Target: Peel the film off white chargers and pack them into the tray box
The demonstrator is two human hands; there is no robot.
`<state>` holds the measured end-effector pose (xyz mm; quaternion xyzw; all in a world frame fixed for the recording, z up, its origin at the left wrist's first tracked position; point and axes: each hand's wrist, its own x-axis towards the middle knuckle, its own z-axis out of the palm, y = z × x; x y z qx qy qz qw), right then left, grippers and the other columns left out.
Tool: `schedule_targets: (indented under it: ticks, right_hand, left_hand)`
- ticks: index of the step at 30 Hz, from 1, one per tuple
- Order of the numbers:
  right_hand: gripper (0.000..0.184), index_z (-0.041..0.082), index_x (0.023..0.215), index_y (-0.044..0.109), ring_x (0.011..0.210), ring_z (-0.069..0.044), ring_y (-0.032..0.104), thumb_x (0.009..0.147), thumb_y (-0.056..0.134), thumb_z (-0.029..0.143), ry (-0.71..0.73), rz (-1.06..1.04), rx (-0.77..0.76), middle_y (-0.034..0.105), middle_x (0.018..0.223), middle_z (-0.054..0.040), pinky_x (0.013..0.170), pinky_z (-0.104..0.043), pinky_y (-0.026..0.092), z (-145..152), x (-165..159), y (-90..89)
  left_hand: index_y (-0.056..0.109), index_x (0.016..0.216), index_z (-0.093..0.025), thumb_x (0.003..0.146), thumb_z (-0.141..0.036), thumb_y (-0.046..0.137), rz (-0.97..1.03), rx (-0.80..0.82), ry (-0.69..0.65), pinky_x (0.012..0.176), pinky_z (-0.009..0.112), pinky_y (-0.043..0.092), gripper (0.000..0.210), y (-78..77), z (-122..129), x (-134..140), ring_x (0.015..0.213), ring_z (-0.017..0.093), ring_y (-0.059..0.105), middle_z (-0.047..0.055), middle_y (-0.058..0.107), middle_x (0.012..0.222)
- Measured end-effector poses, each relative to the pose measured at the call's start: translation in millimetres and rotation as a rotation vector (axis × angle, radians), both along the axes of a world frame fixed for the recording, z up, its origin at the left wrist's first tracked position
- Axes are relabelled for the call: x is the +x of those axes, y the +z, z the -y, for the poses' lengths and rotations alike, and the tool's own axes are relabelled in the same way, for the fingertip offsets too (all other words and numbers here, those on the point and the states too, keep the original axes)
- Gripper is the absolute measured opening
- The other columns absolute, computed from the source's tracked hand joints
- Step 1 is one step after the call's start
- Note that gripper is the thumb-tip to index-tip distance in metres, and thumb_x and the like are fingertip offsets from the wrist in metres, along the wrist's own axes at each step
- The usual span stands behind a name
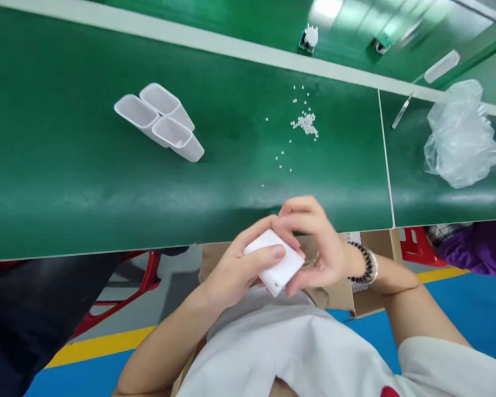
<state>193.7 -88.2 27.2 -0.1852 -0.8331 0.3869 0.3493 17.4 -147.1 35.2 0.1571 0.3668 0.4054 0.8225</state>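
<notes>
Just off the table's front edge, my left hand [248,262] is closed around a white plastic case [279,273], a small box shape with rounded corners and a small dark mark near its lower corner. Its thumb lies flat across the broad face. My right hand [320,242] grips the case's right end, with fingertips on the upper side and the thumb at the lower side. The fingers hide that end. Past the hands, a loose pile of tiny white pieces [307,122] lies on the green table [231,187], with several strays around it.
Three hollow white housings [184,146] lie together at left. At right are a clear plastic bag [461,135] and a slim light-coloured tool [402,112]. Small circuit-board parts [308,38] sit beyond the pale strip. A red stool [151,273] and a cardboard box [376,298] stand below the table.
</notes>
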Motion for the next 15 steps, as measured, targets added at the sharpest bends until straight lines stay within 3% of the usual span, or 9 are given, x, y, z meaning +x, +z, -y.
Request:
schedule_targets:
  ticks: [3, 7, 10, 15]
  right_hand:
    - [0.091, 0.02, 0.145, 0.044, 0.109, -0.029, 0.059, 0.073, 0.082, 0.062, -0.042, -0.162, -0.139, 0.059, 0.12, -0.0129, 0.094, -0.043, 0.054, 64, -2, -56.1]
    - [0.067, 0.026, 0.138, 0.049, 0.1, -0.023, 0.065, 0.085, 0.074, 0.057, -0.441, -0.126, -0.485, 0.064, 0.117, -0.0093, 0.086, -0.038, 0.057, 118, -6, -117.7]
    - [0.054, 0.026, 0.127, 0.052, 0.092, -0.02, 0.066, 0.085, 0.074, 0.052, -0.61, -0.11, -0.541, 0.067, 0.109, -0.0064, 0.08, -0.034, 0.057, 120, -5, -132.3]
    - [0.037, 0.023, 0.116, 0.053, 0.082, -0.019, 0.064, 0.09, 0.068, 0.046, -0.658, -0.091, -0.463, 0.067, 0.098, -0.0052, 0.073, -0.034, 0.055, 101, 3, -121.2]
  left_hand:
    - [0.067, 0.076, -0.013, 0.062, -0.039, 0.079, -0.008, -0.387, -0.061, 0.048, 0.024, 0.045, 0.032, -29.4, 29, 19, 0.062, 0.018, 0.063, 0.006, 0.067, 0.071]
    - [0.056, 0.066, -0.016, 0.071, -0.029, 0.065, -0.106, -0.569, 0.048, 0.046, 0.022, 0.042, 0.017, -78.6, 32, 43, 0.048, 0.011, 0.053, -0.001, 0.055, 0.057]
    - [0.052, 0.063, -0.017, 0.074, -0.026, 0.063, -0.137, -0.58, 0.099, 0.045, 0.021, 0.04, 0.018, -96.3, 16, 55, 0.046, 0.01, 0.051, -0.003, 0.052, 0.054]
    - [0.054, 0.065, -0.016, 0.077, -0.033, 0.069, -0.12, -0.536, 0.154, 0.043, 0.018, 0.035, 0.026, -91.1, -2, 69, 0.046, 0.008, 0.049, -0.004, 0.053, 0.055]
